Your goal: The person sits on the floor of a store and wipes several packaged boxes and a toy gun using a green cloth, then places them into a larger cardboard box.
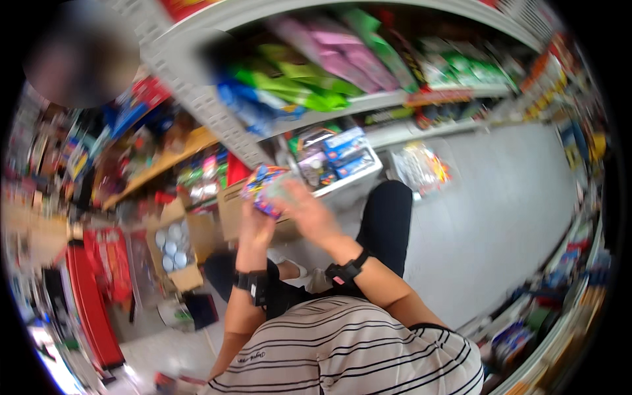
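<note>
My left hand (257, 225) is closed around a small, brightly coloured packet (262, 185), patterned in blue, red, orange and purple. The packet is held up in front of my body, tilted. My right hand (312, 214) is beside it, fingers toward the packet's right side and smeared by motion, so whether they grip it is unclear. Just beyond my hands is a white bin (350, 179) holding blue-and-white boxes (347, 146) and dark, colourful packages. An open cardboard box (230, 209) stands behind my left hand.
Shelves ahead carry green bags (289, 82) and pink bags (339, 49). A clear bag of colourful pieces (421, 170) lies on the grey floor (490, 210) at right. Left are a carton of round cans (172, 247), a red bag (108, 263) and a long red case (92, 306).
</note>
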The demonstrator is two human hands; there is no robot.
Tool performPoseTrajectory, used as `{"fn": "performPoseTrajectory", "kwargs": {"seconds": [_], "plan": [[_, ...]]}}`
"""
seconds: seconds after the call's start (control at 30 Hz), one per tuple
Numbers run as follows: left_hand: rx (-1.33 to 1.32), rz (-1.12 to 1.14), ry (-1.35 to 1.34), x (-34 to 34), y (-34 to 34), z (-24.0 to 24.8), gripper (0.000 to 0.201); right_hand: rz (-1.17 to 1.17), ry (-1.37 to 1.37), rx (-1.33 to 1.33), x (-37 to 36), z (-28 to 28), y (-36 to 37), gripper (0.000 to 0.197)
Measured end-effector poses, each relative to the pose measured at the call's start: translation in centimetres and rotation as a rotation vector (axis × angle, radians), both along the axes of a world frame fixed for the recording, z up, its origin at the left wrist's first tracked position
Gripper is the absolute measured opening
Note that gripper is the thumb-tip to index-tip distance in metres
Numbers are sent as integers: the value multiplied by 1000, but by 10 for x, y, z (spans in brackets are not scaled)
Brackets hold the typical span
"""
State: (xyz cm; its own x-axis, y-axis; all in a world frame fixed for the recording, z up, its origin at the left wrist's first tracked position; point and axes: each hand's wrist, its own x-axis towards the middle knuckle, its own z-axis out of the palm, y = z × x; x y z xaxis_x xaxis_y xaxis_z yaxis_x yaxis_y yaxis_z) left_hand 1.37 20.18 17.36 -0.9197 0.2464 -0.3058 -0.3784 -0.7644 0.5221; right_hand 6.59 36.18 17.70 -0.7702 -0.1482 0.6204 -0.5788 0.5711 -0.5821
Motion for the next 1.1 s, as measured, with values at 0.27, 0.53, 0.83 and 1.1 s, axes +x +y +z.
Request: {"fn": "performPoseTrajectory", "kwargs": {"seconds": [0.27, 0.53, 0.83, 1.1], "plan": [[-290, 205, 145, 6, -79, -26, 41, -241, -300, -232, -13, -43, 65, 54], [-708, 429, 243, -9, -128, -82, 30, -352, -538, -303, -9, -74, 65, 15], [-235, 481, 20, 4, -154, -76, 33, -393, -582, -89, -12, -94, 52, 31], [-888, 637, -30, -6, -307, -157, 23, -363, -632, -156, -3, -104, 65, 31]]}}
